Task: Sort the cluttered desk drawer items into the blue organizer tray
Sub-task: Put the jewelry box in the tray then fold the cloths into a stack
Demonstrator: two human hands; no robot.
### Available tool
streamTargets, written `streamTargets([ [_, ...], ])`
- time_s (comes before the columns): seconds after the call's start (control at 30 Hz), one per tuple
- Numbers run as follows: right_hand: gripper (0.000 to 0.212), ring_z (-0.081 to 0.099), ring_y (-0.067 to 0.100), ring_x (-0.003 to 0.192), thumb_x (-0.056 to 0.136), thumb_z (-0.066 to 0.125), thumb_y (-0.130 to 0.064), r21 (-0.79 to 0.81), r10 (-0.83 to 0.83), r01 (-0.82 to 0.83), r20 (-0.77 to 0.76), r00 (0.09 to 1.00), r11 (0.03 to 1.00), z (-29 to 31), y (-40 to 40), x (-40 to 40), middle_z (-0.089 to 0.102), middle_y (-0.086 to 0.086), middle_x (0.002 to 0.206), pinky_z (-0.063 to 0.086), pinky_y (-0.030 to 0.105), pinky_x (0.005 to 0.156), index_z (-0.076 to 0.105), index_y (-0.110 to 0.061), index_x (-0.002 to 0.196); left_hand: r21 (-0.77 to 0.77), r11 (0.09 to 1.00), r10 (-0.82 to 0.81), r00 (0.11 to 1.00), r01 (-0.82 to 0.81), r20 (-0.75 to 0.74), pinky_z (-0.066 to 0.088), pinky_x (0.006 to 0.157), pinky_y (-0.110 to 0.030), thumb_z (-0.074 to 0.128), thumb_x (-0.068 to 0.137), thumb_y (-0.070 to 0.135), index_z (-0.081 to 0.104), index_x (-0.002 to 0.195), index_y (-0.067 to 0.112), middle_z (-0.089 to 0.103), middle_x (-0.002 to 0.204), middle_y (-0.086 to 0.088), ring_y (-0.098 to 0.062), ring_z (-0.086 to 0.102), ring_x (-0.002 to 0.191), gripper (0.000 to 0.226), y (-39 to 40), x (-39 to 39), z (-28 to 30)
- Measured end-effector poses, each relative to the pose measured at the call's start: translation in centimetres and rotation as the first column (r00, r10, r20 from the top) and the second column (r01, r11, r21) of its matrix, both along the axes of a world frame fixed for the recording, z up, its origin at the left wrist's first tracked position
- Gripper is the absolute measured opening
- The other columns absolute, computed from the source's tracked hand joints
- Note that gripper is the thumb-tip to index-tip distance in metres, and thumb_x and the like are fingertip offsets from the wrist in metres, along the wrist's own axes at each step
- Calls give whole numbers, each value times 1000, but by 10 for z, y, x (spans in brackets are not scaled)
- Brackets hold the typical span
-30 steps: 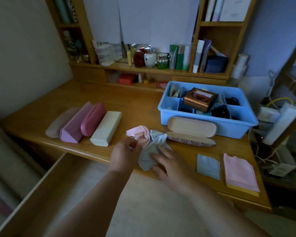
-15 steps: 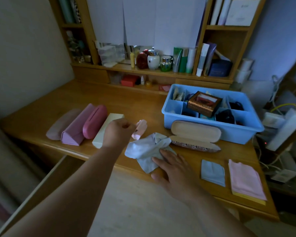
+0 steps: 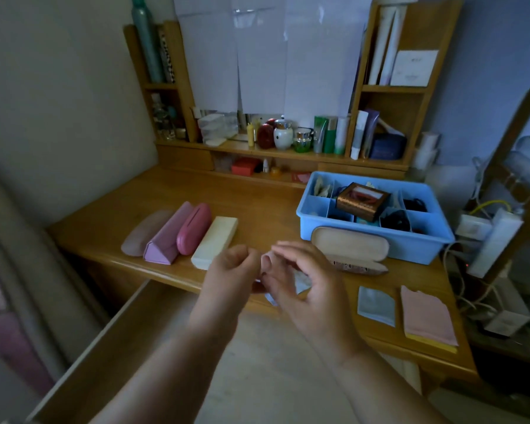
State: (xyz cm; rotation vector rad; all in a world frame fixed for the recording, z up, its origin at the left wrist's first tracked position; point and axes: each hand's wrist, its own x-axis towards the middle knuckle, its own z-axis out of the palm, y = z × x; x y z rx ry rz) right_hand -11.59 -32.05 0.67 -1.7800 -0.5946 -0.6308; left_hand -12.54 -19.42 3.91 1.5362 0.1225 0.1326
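A person's two bare hands meet over the front edge of a wooden desk [image 3: 257, 206], seen from a head camera looking down. The left hand [image 3: 227, 273] has its fingers curled, and the right hand [image 3: 306, 283], just beside it at three o'clock, has its fingers bent with thumb and fingertips drawn together. Between them a small pink cloth [image 3: 268, 259] peeks out, and both hands appear to pinch it; motion blur makes the exact hold hard to read. A pale blue cloth [image 3: 302, 284] shows behind the right hand, lying on the desk.

At two o'clock from the hands sits the blue organizer tray [image 3: 410, 243], divided into compartments with dark small items inside and a brown box [image 3: 361, 201] resting across its dividers. An open tan glasses case [image 3: 351, 250] lies just in front of the tray. At ten o'clock from the hands, four cases lie side by side: a flat mauve pouch [image 3: 144, 232], a triangular pink case [image 3: 169, 238], a rounded magenta case [image 3: 193, 229] and a cream box [image 3: 214, 241]. At four o'clock lie a folded blue-grey cloth [image 3: 375, 306] and a folded pink cloth [image 3: 427, 318]. An open drawer [image 3: 129, 332] extends at seven o'clock.
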Motion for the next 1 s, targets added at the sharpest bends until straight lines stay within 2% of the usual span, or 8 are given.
streamTargets([
  [0.1,26,65,3,96,87,65,-33,24,46,-45,-57,997,999,8,3,-24,70,-9,100,52,19,82,73,-13,102,-67,998,-9,1000,10,21,53,54,-28,48,91,2,57,76,5,62,62,-10,-21,63,63,18,-4,-29,4],
  [0.17,17,67,3,87,87,64,-34,21,59,-57,-143,988,998,9,2,-37,71,-15,88,51,17,75,75,-22,93,-102,995,-20,999,25,51,57,66,-42,54,91,14,56,80,1,60,71,-23,-34,63,73,16,-2,-45,6],
  [0.23,7,66,0,79,85,67,-30,29,50,-45,-216,975,999,7,0,-47,70,-19,80,46,10,67,74,-28,86,-76,993,-85,994,90,68,54,77,-50,60,84,30,57,86,-4,62,84,-32,-41,63,83,33,0,-60,5],
  [0.4,13,67,-4,84,87,66,-26,72,139,-120,-403,905,990,4,-1,-65,72,-19,88,50,11,70,73,-30,98,117,993,-37,996,27,81,57,71,-39,62,88,7,64,81,1,70,75,-20,-26,67,71,10,2,-77,-1],
  [0.6,21,71,15,85,94,54,-10,221,303,-211,-588,750,952,4,-12,-71,75,2,88,56,25,73,74,-16,94,86,996,19,1000,-21,15,50,48,-21,71,81,18,63,66,4,64,54,-9,-15,59,48,22,18,-82,-2],
  [0.73,18,71,20,82,93,57,-16,326,340,-148,-682,647,934,-2,-13,-71,75,5,86,53,21,67,73,-15,88,73,994,-74,995,79,-62,52,57,-23,64,85,23,64,76,1,65,66,-10,-15,60,59,24,26,-83,-3],
  [0.87,30,69,16,97,81,65,-46,285,429,-321,-650,628,903,-4,-11,-71,74,2,96,54,28,85,73,-24,99,17,986,-164,981,167,-108,56,67,-29,61,88,17,61,81,-3,67,74,-16,-24,66,70,21,26,-86,-3],
  [1.0,24,69,7,90,76,64,-42,68,331,-371,-620,711,926,-3,-4,-76,74,-6,85,53,26,79,71,-31,96,204,972,-106,992,117,-61,54,74,-42,68,83,17,59,77,-5,68,73,-22,-32,66,68,25,25,-86,-5],
])
